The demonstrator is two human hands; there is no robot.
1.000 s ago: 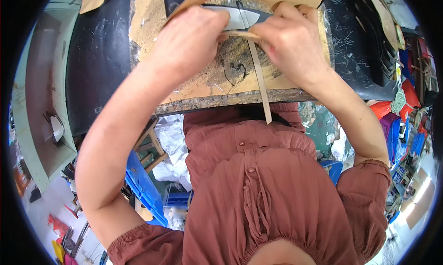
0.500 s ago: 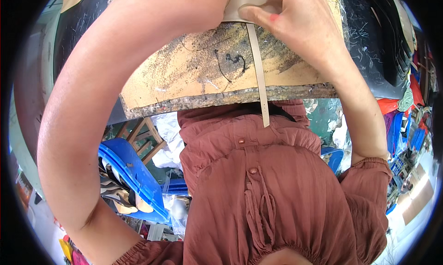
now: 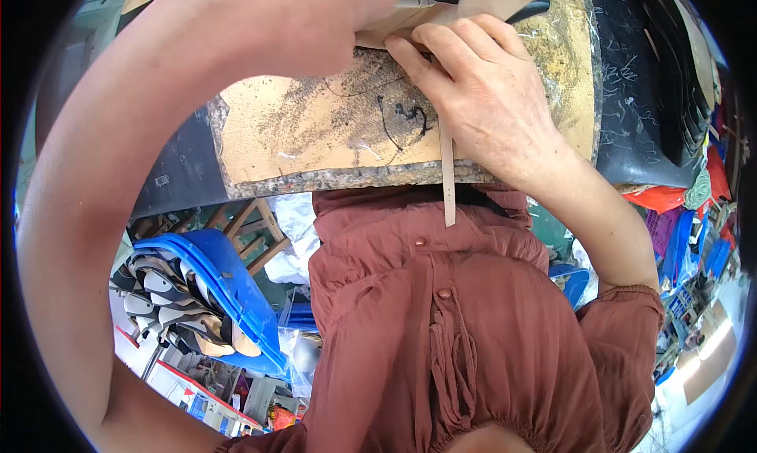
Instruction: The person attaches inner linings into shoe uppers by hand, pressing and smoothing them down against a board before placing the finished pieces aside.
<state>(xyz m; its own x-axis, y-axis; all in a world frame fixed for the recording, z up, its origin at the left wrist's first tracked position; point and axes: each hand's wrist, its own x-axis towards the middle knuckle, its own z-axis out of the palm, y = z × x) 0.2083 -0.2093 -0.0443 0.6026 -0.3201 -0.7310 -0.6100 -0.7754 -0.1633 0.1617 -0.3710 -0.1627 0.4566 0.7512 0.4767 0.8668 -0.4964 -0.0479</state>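
Observation:
A thin beige piece, like leather (image 3: 422,15), lies at the top of the worn board, with black-edged material (image 3: 530,2) beside it. My right hand (image 3: 493,98) is over it, fingers bent and closed on its near edge. From under that hand a narrow beige strap (image 3: 448,165) with small holes hangs past the board's front edge. My left hand (image 3: 347,15) meets the piece from the left; it is blurred and cut off by the upper rim, so its fingers do not show.
The stained board (image 3: 315,130) carries loose black thread (image 3: 410,114). Stacked dark sheets (image 3: 682,82) stand at the right. Below left, a blue bin (image 3: 236,287) holds several beige, black and grey cut pieces (image 3: 177,303), near a wooden stool (image 3: 256,228).
My right hand has turned palm down and moved lower over the beige piece. The left arm has swung left and outward. Black-edged material now shows at the top.

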